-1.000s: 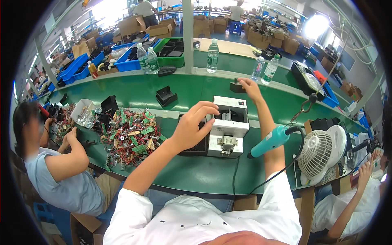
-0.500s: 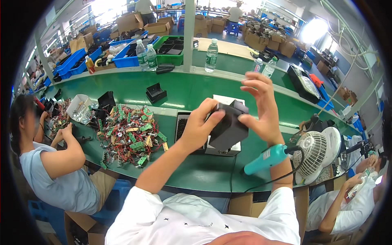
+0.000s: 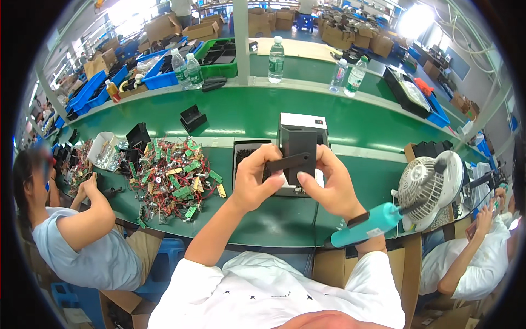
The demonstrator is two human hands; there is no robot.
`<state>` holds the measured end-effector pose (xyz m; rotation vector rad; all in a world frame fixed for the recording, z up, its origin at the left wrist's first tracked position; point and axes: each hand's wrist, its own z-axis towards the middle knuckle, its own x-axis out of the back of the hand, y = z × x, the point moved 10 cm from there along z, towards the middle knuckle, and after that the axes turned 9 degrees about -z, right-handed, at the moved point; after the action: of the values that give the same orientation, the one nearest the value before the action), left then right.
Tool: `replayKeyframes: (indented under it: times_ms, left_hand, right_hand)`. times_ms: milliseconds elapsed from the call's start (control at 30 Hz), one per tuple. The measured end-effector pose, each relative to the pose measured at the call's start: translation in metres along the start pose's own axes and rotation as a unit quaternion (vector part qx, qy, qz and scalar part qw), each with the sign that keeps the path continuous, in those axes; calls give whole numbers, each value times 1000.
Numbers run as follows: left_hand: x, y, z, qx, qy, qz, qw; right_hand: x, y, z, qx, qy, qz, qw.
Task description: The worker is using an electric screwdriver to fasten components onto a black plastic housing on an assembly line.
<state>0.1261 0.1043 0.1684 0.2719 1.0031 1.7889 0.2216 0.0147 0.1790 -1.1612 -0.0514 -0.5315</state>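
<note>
In front of me, both hands hold a black box-shaped housing (image 3: 302, 143) upright. A flat black strip (image 3: 289, 163) with a rounded end lies across its near face and sticks out to the left. My left hand (image 3: 257, 180) pinches the strip's free end and touches the housing's left side. My right hand (image 3: 333, 186) closes round the housing's right side, its thumb on the lower near face. Just right of my right wrist hangs a teal electric screwdriver (image 3: 368, 225), held by neither hand. Behind the housing stands a white box with a dark switch (image 3: 304, 120).
A pile of green circuit boards with red wires (image 3: 175, 178) covers the bench on the left. An open black case (image 3: 193, 118) lies farther back. A tray of small dark parts (image 3: 237, 164) sits beside my left hand. A white fan (image 3: 424, 189) stands right; co-workers sit at both sides.
The housing has been turned upright, and the strip now shows across it. My right hand, raised with spread fingers before, has come down round the housing. The whole view has shifted slightly.
</note>
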Motion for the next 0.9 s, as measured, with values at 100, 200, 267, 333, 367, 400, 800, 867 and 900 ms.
replayKeyframes:
  times_ms: [100,200,267,333,367,400,800,867,900]
  left_hand:
    - [-5,-12,-4,102,13,-31,994]
    - [-5,-23,-8,176,55,-51,982]
    - [-6,-28,-8,172,43,-73,982]
    - [-4,-31,-10,153,29,-112,981]
    - [-4,-32,-10,144,23,-132,981]
    - [-6,-35,-12,152,16,-134,979]
    - [-2,-39,-9,191,29,64,979]
    - [3,-44,-18,209,18,44,977]
    - [16,-44,-23,222,50,57,972]
  right_hand:
    - [0,6,-2,-31,12,-5,999]
    - [-1,9,-4,-66,8,-32,997]
    - [1,8,-5,-58,14,-46,997]
    - [1,4,-5,-34,12,-72,997]
    - [1,1,-5,-22,11,-85,996]
    - [3,2,-7,-28,20,-84,996]
    - [15,21,-15,-72,32,-108,991]
    - [10,19,-14,-55,35,-158,985]
    - [2,20,-11,-53,29,-142,988]
